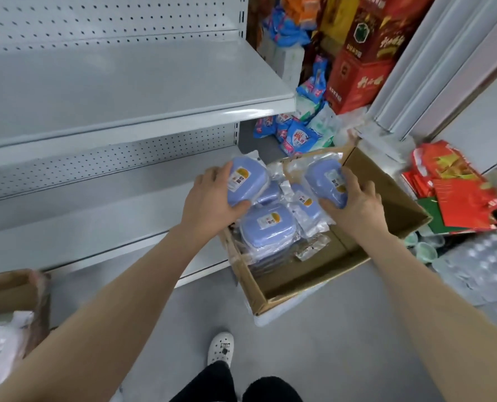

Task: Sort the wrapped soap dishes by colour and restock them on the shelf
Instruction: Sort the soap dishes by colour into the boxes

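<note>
Head view. Left hand (pixel 212 198): fingers and thumb curled round one wrapped blue soap dish (pixel 246 181), held above the far left corner of the cardboard box (pixel 386 195). Right hand (pixel 354 198): grips a second blue soap dish (pixel 325 179), tilted, above the far side of the same box. Box: open, on the grey floor (pixel 183 314), just beside the right end of the lower shelf (pixel 96 216). Contents: further wrapped blue dishes (pixel 267 227), piled at the left side; loose clear wrappers beside them. Upper shelf (pixel 125 82): white metal, pegboard back. Far right: red cartons (pixel 357 79), blue packets (pixel 296 137). Near left: another box (pixel 6 288). Near centre: white shoe (pixel 220 348)
</note>
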`<state>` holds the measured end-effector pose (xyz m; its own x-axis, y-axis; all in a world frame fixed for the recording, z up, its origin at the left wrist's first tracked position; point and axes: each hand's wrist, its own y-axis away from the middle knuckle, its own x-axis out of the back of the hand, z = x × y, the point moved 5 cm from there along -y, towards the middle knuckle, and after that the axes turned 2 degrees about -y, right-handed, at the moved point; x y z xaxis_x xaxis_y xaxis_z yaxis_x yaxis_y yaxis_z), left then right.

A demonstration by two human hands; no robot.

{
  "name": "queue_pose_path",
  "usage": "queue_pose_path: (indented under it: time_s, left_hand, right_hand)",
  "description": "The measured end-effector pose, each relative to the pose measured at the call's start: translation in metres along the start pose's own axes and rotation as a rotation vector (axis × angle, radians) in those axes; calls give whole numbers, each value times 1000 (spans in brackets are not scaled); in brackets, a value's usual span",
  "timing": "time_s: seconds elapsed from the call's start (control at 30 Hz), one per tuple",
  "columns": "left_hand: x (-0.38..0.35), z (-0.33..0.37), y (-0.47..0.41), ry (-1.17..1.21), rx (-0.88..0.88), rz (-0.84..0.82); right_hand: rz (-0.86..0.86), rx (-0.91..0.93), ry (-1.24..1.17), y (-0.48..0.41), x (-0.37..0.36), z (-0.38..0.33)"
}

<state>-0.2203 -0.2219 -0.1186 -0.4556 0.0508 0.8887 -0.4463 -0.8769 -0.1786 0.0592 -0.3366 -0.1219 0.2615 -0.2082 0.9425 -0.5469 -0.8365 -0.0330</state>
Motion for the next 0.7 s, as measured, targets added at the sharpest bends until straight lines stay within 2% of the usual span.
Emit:
queue_pose_path:
  time_s: [0.13, 0.23, 0.43, 0.53, 0.7]
  left_hand:
    - [-25, 17, -26, -43, -14, -62]
    - [-42, 20, -27, -72, 53, -84]
    - [-54, 27, -7, -106, 263, -22]
    - [-57, 35, 3, -128, 298, 37]
    - [-58, 49, 6, -133, 324, 56]
  right_hand:
    - [-78, 88, 174, -31, -21, 10]
    - [-164, 147, 229, -45, -44, 6]
    - [-323, 190, 233, -75, -83, 2]
    - [-363, 296, 195, -84, -97, 0]
    - [-456, 418, 296, -101, -97, 1]
